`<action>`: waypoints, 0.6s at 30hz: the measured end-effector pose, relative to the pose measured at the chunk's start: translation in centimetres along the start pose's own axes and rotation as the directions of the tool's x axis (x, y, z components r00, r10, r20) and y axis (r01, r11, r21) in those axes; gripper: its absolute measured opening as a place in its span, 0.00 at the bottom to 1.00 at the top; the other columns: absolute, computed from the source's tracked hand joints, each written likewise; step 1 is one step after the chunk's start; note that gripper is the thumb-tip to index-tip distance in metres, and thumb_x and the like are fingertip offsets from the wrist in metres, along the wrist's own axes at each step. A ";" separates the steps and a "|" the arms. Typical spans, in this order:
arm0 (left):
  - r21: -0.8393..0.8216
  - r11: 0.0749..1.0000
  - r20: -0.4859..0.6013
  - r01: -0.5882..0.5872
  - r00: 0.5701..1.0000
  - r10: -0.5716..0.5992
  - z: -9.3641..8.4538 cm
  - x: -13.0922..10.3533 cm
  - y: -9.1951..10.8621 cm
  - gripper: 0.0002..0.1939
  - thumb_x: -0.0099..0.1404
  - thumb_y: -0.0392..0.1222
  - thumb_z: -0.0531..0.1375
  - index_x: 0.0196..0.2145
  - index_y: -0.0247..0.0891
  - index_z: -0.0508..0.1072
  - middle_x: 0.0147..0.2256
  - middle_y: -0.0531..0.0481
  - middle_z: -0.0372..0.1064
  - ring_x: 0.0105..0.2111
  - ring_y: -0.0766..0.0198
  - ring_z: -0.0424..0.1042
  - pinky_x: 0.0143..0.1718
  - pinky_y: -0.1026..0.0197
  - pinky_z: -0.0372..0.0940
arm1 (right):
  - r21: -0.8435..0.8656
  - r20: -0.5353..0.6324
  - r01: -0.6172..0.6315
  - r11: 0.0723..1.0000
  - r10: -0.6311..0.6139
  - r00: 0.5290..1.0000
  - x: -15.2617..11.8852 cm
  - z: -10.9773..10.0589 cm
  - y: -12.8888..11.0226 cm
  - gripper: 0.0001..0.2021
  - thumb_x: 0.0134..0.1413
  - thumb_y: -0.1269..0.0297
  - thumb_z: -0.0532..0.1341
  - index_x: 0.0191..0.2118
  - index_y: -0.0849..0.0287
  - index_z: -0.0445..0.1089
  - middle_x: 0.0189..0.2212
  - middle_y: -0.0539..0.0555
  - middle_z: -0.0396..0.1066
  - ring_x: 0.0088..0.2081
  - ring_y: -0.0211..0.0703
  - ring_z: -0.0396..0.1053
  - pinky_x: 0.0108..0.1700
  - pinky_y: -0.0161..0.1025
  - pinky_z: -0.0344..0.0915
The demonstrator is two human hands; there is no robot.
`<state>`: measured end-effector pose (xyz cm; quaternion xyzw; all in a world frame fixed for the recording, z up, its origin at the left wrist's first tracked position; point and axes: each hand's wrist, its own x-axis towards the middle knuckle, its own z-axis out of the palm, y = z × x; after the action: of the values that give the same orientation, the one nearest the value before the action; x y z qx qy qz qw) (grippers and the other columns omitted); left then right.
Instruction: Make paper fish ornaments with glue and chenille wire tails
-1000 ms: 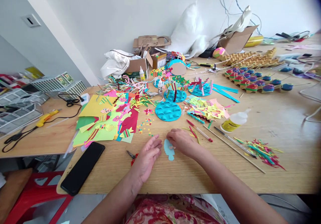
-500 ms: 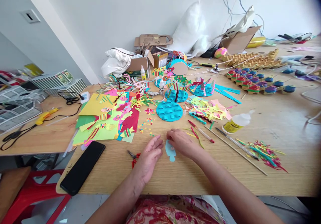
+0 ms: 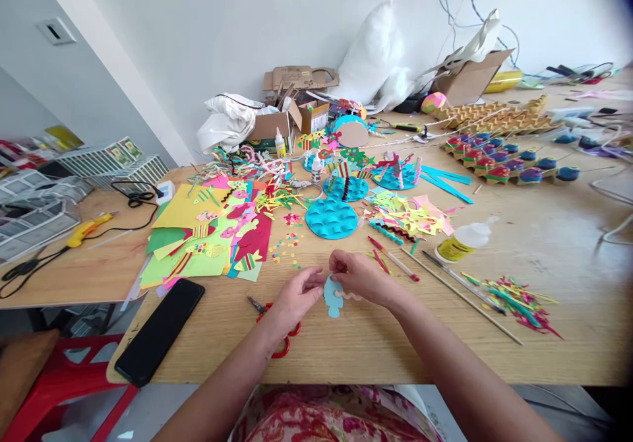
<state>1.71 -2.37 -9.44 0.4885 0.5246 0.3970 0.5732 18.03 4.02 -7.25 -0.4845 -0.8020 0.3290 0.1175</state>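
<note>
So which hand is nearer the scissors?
Left. The left hand is beside the scissors, its wrist over part of them; the right hand is farther off, at the light-blue cutout.

Both bare forearms come in from the bottom edge, left one angling up and right, right one reaching up and left from the lower right corner. Left hand (image 3: 300, 297) is just left of center, thumb and fingers stretched toward the right hand (image 3: 359, 276). That one's palm-down with curled fingers, thumb tucked underneath. Fingertips are pretty close together, wrists well apart.
</note>
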 end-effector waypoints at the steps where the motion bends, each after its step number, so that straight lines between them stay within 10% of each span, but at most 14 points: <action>1: 0.033 0.999 0.024 -0.006 1.000 0.005 0.0 0.4 -0.1 0.19 0.54 0.32 0.57 0.46 0.37 0.68 0.41 0.44 0.71 0.41 0.60 0.69 0.47 0.53 0.62 | 0.031 -0.011 0.011 0.999 -0.011 1.000 -0.1 0.0 0.1 0.07 0.42 0.76 0.57 0.29 0.58 0.63 0.22 0.45 0.66 0.24 0.33 0.62 0.24 0.28 0.53; 18: -0.082 0.997 0.147 0.004 0.989 0.008 1.3 0.2 2.4 0.12 0.54 0.38 0.58 0.37 0.33 0.67 0.34 0.47 0.70 0.36 0.63 0.67 0.37 0.62 0.60 | 0.612 -0.132 0.124 0.781 -0.054 0.990 -1.6 -1.0 0.8 0.08 0.42 0.63 0.58 0.29 0.57 0.58 0.21 0.45 0.60 0.25 0.35 0.61 0.28 0.34 0.60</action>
<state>3.20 -1.87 -7.14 0.4930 0.4639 0.3816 0.6294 19.87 3.35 -6.77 -0.3977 -0.6645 0.5409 0.3280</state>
